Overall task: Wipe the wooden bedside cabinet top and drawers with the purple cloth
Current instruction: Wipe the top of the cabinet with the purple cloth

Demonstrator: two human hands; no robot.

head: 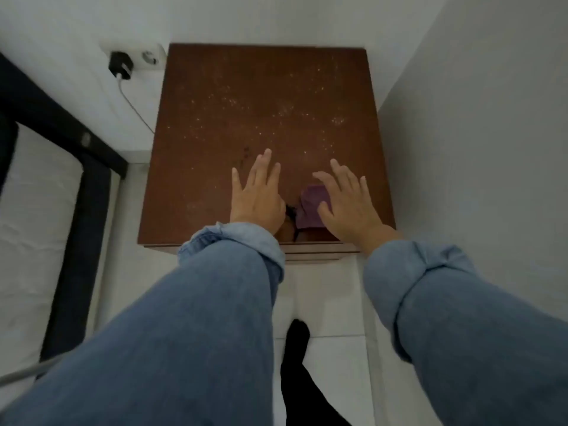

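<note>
The purple cloth (pixel 312 207) lies bunched on the wooden bedside cabinet top (pixel 261 112), close to its near edge and a little right of centre. The right hand (pixel 349 204) is the one on it: its grip is spread wide, fingers fanned flat, with the palm and thumb pressing on the cloth's right side, so the cloth is pinned under the hand, not pinched. The left hand (pixel 256 195) rests just beside it, across a small gap, also spread flat and holding nothing, palm down on bare wood. The cloth's longer side runs roughly from the near edge toward the wall. Beyond both hands, the far half of the top is scattered with pale specks, which look to me like dust or crumbs. So the unwiped ground lies straight ahead of the right hand, away from the person, and a push forward along the cloth's own length seems the natural stroke. The drawer fronts (pixel 316 253) sit below the near edge, barely visible.
</note>
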